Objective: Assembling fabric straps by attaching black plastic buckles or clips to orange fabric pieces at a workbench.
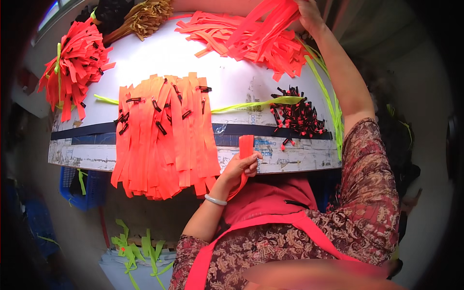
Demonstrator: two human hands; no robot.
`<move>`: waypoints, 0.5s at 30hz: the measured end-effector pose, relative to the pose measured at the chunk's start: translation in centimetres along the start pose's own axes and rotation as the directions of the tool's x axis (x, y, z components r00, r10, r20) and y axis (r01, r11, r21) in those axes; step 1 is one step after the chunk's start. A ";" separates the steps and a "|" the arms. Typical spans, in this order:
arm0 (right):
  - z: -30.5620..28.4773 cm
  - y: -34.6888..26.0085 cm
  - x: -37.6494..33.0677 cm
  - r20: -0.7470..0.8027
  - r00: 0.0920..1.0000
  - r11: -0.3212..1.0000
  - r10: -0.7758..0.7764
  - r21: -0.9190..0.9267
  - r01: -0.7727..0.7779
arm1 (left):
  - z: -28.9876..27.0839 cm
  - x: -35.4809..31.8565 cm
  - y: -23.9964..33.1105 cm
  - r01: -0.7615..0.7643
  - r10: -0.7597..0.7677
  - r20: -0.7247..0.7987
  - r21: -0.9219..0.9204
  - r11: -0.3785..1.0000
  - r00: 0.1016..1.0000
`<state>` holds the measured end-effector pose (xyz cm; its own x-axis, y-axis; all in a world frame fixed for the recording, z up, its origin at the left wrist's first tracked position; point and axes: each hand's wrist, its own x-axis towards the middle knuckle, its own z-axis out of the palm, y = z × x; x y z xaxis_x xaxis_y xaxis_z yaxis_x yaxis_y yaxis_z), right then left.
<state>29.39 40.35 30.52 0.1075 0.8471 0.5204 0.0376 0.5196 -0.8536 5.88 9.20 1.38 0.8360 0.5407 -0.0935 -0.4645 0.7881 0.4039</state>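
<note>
My left hand (241, 166), with a pale bangle at the wrist, is closed around a folded orange-red fabric strip (246, 145) at the table's near edge. Far off at the upper right, my right hand (310, 17) grips a bunch of orange-red strips (263, 24), lifting them off a loose heap of the same strips (212, 34). To the left of my left hand lies a row of orange-red strips (164, 145) with black pull-like pieces on them, hanging over the near edge. A pile of small black pieces with pink tips (297, 113) sits at the right.
The white table (150, 53) has a dark band along its near side. A tied orange-red bundle (77, 63) stands at far left, beside a brown bundle (145, 19). Yellow-green ties (261, 104) lie across the top. Below are a blue crate (87, 191) and green strips (130, 249).
</note>
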 end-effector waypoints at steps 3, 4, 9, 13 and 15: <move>2.9 -6.8 -6.1 0.062 0.998 0.998 0.031 0.049 -0.034 | 0.5 -1.0 -0.2 -0.095 0.106 -0.128 0.087 0.992 0.986; 2.6 -8.4 -7.4 0.071 0.996 0.998 0.055 0.035 -0.058 | 1.2 -1.3 0.2 -0.090 0.102 -0.119 0.102 0.991 0.988; 2.2 -11.4 -17.1 0.341 0.924 0.975 0.173 -0.190 -0.112 | 7.9 -6.8 3.8 -0.549 0.719 -0.165 0.540 0.639 0.675; 5.6 -13.1 -27.1 0.594 0.789 0.977 0.155 -0.213 -0.031 | 13.1 -8.1 5.2 -0.519 0.896 0.010 0.818 0.247 0.443; 6.4 -12.1 -30.2 0.618 0.770 0.983 0.160 -0.172 -0.066 | 13.0 -7.9 4.5 -0.375 0.854 0.064 0.913 0.158 0.516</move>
<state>19.29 9.18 25.33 -0.5248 0.8041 0.2792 0.2011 0.4358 -0.8773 0.94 4.64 15.79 0.0536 0.9332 0.3553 -0.1200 -0.3472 0.9301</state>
